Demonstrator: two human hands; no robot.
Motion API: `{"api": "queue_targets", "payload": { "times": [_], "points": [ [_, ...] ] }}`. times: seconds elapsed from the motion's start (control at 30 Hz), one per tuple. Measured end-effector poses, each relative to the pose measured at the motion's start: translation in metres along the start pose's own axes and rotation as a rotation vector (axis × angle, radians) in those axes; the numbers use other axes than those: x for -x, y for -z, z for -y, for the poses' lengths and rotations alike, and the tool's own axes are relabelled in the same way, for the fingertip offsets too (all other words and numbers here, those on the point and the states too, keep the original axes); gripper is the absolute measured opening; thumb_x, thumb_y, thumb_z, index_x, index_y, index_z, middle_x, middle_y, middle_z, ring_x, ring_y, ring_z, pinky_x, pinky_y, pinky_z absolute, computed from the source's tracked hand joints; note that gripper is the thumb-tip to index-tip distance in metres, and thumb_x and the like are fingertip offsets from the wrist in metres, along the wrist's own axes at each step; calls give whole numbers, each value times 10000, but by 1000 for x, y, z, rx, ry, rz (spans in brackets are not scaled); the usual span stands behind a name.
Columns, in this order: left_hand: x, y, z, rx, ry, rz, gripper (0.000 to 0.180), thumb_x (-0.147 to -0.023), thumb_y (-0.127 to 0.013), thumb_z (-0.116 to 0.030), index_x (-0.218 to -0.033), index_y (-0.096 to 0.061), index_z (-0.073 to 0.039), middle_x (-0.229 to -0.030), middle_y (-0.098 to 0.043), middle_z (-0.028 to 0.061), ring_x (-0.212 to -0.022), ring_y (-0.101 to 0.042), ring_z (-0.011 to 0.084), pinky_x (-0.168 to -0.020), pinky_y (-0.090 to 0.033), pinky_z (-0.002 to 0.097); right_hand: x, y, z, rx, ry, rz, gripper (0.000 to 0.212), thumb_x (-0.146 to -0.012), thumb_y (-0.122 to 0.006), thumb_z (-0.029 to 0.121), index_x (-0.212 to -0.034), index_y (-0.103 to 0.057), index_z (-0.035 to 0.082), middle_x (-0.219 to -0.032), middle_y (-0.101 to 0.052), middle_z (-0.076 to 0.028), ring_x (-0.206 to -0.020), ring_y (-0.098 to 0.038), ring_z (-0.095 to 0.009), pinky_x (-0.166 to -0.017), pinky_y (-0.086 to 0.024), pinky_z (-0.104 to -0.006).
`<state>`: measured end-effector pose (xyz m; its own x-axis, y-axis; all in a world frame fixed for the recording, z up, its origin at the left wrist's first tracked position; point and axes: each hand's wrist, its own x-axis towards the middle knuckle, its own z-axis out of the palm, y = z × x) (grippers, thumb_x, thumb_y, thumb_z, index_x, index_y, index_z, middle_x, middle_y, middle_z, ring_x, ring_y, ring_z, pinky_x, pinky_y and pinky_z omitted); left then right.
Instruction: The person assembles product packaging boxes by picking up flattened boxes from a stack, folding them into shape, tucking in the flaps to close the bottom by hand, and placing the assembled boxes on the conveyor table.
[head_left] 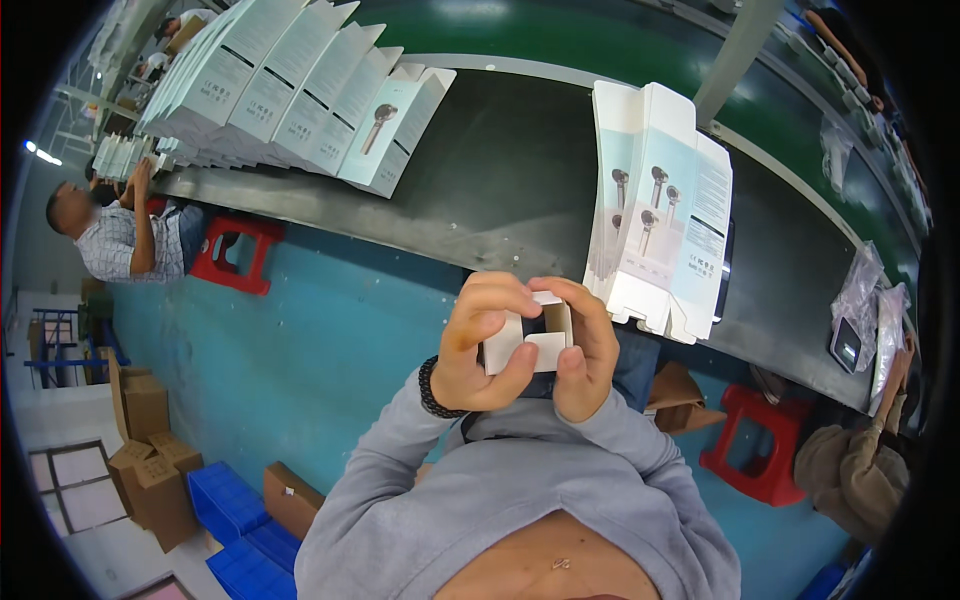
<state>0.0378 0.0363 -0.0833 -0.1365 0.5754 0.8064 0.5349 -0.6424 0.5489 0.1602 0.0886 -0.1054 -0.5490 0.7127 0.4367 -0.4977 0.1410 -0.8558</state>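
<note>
In front of my chest I hold a small white carton (547, 352) between both hands, just off the workbench's near edge. Its open end faces up, with flaps standing out and a hollow inside. My left hand (478, 335), with a dark beaded bracelet at the wrist, grips the left side, thumb at the near flap. Around the right side curl the fingers of my right hand (588, 345), its thumb at the near right corner. Close beyond the right hand lies a stack of flat printed cartons (665, 215), white and pale blue with pictures of a round-headed device.
Rows of made-up cartons (300, 100) cover the far left of the dark workbench (480, 160). Plastic bags (858, 290) and a dark phone-like device (846, 345) lie at right. Red stools (760, 445), blue crates (230, 500) and brown boxes (160, 480) stand about. A person (140, 235) works at left.
</note>
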Motion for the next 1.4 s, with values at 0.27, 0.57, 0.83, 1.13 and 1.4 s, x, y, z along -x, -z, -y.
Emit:
{"api": "queue_targets", "payload": {
  "times": [0.27, 0.57, 0.83, 1.13, 1.4],
  "points": [
    [3, 11, 4, 0, 9, 70, 809, -667, -702, -83, -1316, -234, -200, -983, -469, 139, -697, -488, 199, -577, -325, 313, -14, 6, 7, 383, 18, 82, 235, -872, -509, 182, -1041, -623, 66, -1199, -464, -194, -948, -509, -208, -760, -379, -278],
    [5, 13, 8, -269, -55, -33, 1266, -376, -828, -541, -1366, -68, -324, -1099, -346, 155, -820, -448, 223, -586, -412, 323, -15, 1, 5, 8, -403, 71, 256, -799, -534, -74, -1053, -556, -45, -1114, -429, -93, -956, -524, -134, -785, -441, -232],
    [9, 15, 10, -270, -78, -5, 1204, -366, -811, -557, -1351, -156, -332, -1133, -351, 172, -869, -457, 231, -598, -445, 322, -18, -7, 9, -115, -510, 18, 497, -782, -509, -107, -1254, -388, -10, -1093, -410, -70, -987, -522, -149, -809, -458, -242],
    [9, 20, 4, -221, -144, 56, 1160, -395, -757, -615, -1351, -176, -309, -1135, -352, 164, -878, -447, 238, -614, -424, 340, -20, -8, 6, -288, -637, 65, 597, -788, -537, -50, -1330, -298, 26, -1237, -433, -115, -955, -551, -129, -726, -441, -202],
    [0, 48, -12, -90, 54, -73, 1103, -479, -805, -502, -1358, -191, -246, -1203, -395, 215, -992, -473, 334, -751, -421, 429, -11, -12, -9, 296, -111, 364, 935, -612, -771, 174, -1362, -238, 5, -1234, -446, -179, -886, -578, -195, -697, -474, -276]
  ]
}}
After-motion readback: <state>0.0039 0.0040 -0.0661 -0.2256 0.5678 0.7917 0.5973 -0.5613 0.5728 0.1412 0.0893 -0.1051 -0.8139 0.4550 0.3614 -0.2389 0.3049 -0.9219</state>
